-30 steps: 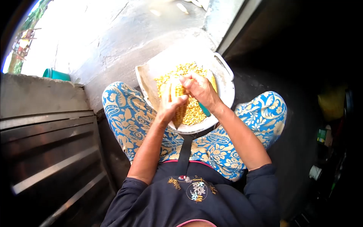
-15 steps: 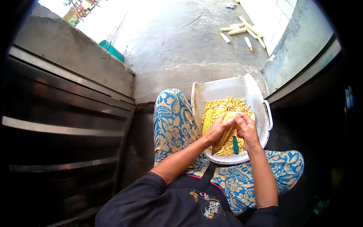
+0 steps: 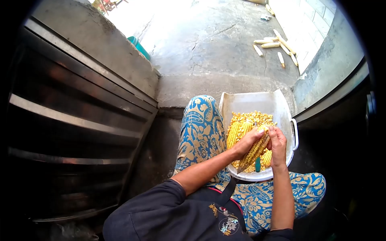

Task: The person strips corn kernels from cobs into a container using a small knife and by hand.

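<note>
Evidently seated work; clock read from the tub's middle, 12 at top of view. Cracked floor [image 3: 217, 52] spreads from 11 to 1. Dark ribbed door [image 3: 68, 136] at 9. Patterned trousers [image 3: 203, 128]: knees spread, one near 10, the other between 4 and 5. White tub [image 3: 257, 101] sits between the legs, close to the body, probably to steady it and keep it under both hands; its loop handle [image 3: 296, 134] is at 3. Teal pail [image 3: 139, 49] at 10, beyond the low wall [image 3: 96, 38].

Left hand [image 3: 247, 142] has its fingers clamped on the held cob [image 3: 253, 156], taking its weight by the look of it. Right hand [image 3: 278, 145] has its fingers bent together, closed at the cob's upper end; undersides hidden. Cob slants from 1 down to 7 over the tub, likely so loose grain drops inside the walls.

Pale cobs [image 3: 271, 45] lie on the floor near 12, well apart from the tub. Yellow cob [image 3: 232, 135] inside at 9. Green grip [image 3: 257, 164] at 6, its far part hidden. Smallest: kernels [image 3: 259, 117], heaped toward 12.
</note>
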